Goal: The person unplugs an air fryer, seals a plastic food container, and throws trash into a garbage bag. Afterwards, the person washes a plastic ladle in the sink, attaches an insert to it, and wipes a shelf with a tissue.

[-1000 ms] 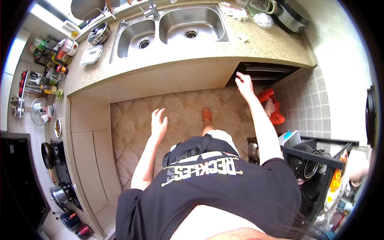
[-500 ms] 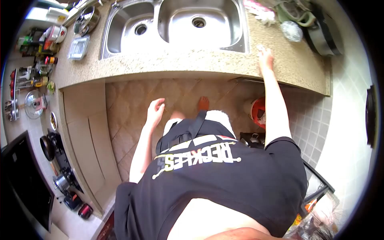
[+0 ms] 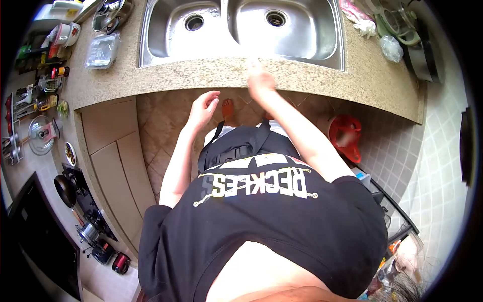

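In front of the double steel sink [image 3: 231,30], my right hand [image 3: 261,83] is over the front edge of the speckled counter [image 3: 191,75]. Glare and blur hide its fingertips, and whether it touches the counter is unclear. My left hand [image 3: 204,108] hangs in the air below the counter edge, over the tiled floor, its fingers loosely bent and apart with nothing in them. Both basins show their drains. A clear plastic tray [image 3: 103,50] lies left of the sink, beside a metal pot [image 3: 111,15].
Right of the sink are a pink-and-white cloth [image 3: 358,17], a clear plastic bundle [image 3: 391,49] and a dark appliance [image 3: 425,60]. A red bag [image 3: 346,136] lines a bin below. A frying pan [image 3: 64,190] and bottles stand along the left counter.
My right hand has moved left from the counter's right part to the front of the sink. My left hand has risen closer to the counter edge. The view has shifted nearer the sink.
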Demonstrator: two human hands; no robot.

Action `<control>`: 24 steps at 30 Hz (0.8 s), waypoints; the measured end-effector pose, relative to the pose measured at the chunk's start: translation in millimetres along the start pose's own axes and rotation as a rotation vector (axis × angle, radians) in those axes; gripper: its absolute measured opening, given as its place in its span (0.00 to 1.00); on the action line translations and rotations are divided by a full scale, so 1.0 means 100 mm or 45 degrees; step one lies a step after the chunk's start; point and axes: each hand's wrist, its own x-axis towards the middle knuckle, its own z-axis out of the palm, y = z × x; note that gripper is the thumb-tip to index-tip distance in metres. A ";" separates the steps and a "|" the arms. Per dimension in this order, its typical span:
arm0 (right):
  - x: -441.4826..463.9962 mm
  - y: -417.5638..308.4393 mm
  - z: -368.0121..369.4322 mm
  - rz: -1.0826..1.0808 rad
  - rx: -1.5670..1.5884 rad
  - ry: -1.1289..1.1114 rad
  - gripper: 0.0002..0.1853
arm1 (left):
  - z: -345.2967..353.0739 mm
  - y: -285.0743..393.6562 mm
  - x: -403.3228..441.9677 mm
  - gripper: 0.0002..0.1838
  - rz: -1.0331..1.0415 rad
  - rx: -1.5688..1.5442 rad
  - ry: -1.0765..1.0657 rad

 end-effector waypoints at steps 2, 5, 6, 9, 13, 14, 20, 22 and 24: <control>0.23 -0.64 0.07 -0.074 0.206 0.061 0.12 | -0.25 -0.08 0.04 0.13 -0.004 -0.028 0.076; 0.62 -1.08 0.42 -0.174 0.199 -0.164 0.09 | -0.56 -0.22 0.00 0.13 0.065 -0.072 0.147; 0.76 -1.18 0.54 -0.164 0.314 -0.113 0.09 | -0.68 -0.25 -0.03 0.12 0.041 -0.056 0.136; 1.18 -1.04 0.67 0.230 1.180 -0.277 0.08 | -0.95 -0.48 -0.06 0.12 0.019 -0.065 0.155; 1.30 -0.72 0.03 0.865 2.787 -0.618 0.09 | -1.17 -0.62 -0.01 0.12 -0.017 -0.119 0.100; 1.28 -0.63 -0.02 0.807 2.931 -0.605 0.10 | -1.18 -0.68 0.03 0.12 -0.011 -0.143 0.094; 1.43 -0.34 -0.40 1.315 2.782 -0.004 0.09 | -1.10 -0.41 0.22 0.11 0.068 -0.155 0.031; 1.50 0.09 -0.30 0.991 2.953 -0.231 0.07 | -1.06 -0.34 0.28 0.11 0.142 -0.122 -0.007; 1.55 0.20 -0.38 1.205 2.643 -0.041 0.10 | -1.01 -0.28 0.32 0.11 0.192 -0.103 -0.023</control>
